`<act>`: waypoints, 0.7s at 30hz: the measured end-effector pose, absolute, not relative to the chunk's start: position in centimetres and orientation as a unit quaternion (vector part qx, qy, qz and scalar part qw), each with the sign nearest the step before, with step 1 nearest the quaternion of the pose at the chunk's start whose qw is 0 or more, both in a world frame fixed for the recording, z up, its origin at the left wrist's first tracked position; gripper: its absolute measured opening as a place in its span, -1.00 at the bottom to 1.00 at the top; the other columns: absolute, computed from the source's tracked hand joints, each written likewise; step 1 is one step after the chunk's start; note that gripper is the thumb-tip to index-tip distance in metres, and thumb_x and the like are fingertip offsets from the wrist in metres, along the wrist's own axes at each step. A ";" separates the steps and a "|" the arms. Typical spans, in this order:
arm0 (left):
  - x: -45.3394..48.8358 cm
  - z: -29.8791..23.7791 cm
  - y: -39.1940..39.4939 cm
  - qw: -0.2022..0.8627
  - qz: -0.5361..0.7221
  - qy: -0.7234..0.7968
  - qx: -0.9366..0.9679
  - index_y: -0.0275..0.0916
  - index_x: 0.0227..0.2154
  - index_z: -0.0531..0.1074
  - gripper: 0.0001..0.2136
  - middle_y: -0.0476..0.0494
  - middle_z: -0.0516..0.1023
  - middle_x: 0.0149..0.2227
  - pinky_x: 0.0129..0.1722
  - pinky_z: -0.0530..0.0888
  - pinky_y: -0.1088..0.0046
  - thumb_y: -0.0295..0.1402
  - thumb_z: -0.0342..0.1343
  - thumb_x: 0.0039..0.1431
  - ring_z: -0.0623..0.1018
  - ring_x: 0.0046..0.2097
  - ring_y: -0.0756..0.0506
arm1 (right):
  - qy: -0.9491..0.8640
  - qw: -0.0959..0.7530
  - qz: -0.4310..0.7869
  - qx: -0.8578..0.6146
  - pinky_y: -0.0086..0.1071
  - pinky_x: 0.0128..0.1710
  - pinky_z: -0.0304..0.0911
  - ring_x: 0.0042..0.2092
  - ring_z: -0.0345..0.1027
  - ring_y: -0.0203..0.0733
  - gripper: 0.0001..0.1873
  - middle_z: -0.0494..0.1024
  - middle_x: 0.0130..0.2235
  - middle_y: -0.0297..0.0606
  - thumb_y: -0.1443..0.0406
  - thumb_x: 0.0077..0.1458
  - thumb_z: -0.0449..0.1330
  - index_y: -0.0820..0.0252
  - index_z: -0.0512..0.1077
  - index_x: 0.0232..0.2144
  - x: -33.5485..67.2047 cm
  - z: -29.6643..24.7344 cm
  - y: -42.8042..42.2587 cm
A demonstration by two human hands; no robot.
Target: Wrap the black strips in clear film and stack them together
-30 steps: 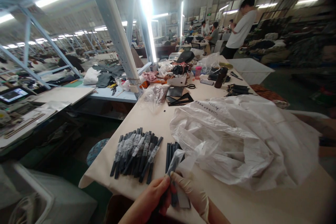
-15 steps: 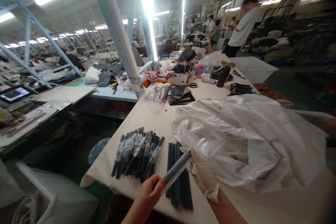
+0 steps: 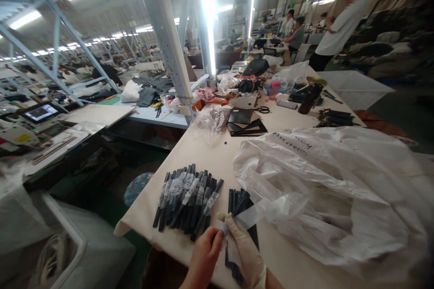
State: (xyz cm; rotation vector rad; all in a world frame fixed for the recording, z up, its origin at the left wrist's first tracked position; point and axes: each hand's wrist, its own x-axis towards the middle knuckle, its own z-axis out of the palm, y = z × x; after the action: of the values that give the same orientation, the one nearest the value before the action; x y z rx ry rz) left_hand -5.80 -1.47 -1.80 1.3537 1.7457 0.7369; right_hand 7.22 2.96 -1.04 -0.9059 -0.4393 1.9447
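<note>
My bare left hand [image 3: 205, 250] is closed, its thumb and fingers pinching clear plastic film beside my other hand. My right hand [image 3: 246, 246], in a pale glove, is closed around a dark flat strip [image 3: 241, 204], whose upper end sticks out above the fingers. A loose tail of clear film [image 3: 250, 216] trails to the right of the strip. Beneath my right hand lies a row of dark strips [image 3: 255, 235], partly hidden. To the left is a pile of dark strips banded with clear film [image 3: 186, 198].
A large white plastic bag [image 3: 325, 198] spreads over the right of the cream-covered table [image 3: 149, 207]. Farther back are black flat pieces [image 3: 246, 122], scissors [image 3: 262, 109] and a dark bottle [image 3: 311, 98]. A metal post [image 3: 167, 31] rises behind. A person in white [image 3: 346, 22] stands at the far right.
My hands have come together lower over the strips, my right hand moving down beside my left. The strip is now largely covered by my fingers. The view has shifted slightly left.
</note>
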 end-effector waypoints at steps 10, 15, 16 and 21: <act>-13.8 -4.2 7.1 0.225 0.291 0.770 0.521 -0.29 -0.30 0.38 -0.73 -0.24 0.45 -0.26 -0.14 0.29 0.29 -0.26 -0.15 0.12 0.42 -0.14 -0.19 | -0.250 0.428 0.753 -0.432 -0.36 -0.26 0.24 -0.31 0.35 -0.23 -0.58 0.53 -0.29 -0.28 0.09 -0.15 0.23 0.12 0.47 -0.20 8.7 -4.7 7.2; -9.8 -4.2 5.9 0.310 0.296 0.718 0.549 -0.28 -0.26 0.39 -0.69 -0.23 0.46 -0.22 -0.13 0.35 0.30 -0.17 -0.12 0.11 0.44 -0.12 -0.16 | -0.271 0.434 0.721 -0.468 -0.37 -0.38 0.26 -0.37 0.35 -0.21 -0.60 0.54 -0.37 -0.25 0.03 -0.16 0.21 0.19 0.51 -0.34 9.6 -4.5 6.7; -8.2 -4.1 5.4 0.349 0.288 0.699 0.555 -0.28 -0.32 0.40 -0.69 -0.17 0.49 -0.33 -0.26 0.40 0.36 -0.16 -0.12 0.11 0.49 -0.26 -0.12 | -0.281 0.436 0.711 -0.474 -0.37 -0.38 0.27 -0.37 0.35 -0.20 -0.61 0.54 -0.37 -0.24 0.03 -0.16 0.21 0.18 0.51 -0.35 9.8 -4.3 6.4; -1.9 -3.3 3.5 0.459 0.313 0.625 0.548 -0.29 -0.48 0.33 -0.80 0.05 0.38 -0.60 -0.57 0.31 0.58 -0.24 -0.03 0.04 0.39 -0.56 0.05 | -0.314 0.466 0.709 -0.426 -0.35 -0.25 0.24 -0.25 0.36 -0.18 -0.58 0.52 -0.23 -0.26 0.11 -0.16 0.25 0.12 0.45 -0.20 11.1 -3.9 4.7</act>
State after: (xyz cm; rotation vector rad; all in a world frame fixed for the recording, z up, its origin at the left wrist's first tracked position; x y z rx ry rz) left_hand -1.95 3.54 -3.33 1.3484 1.5394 0.7714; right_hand 11.11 4.69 -3.92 -1.0458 -0.7711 1.7409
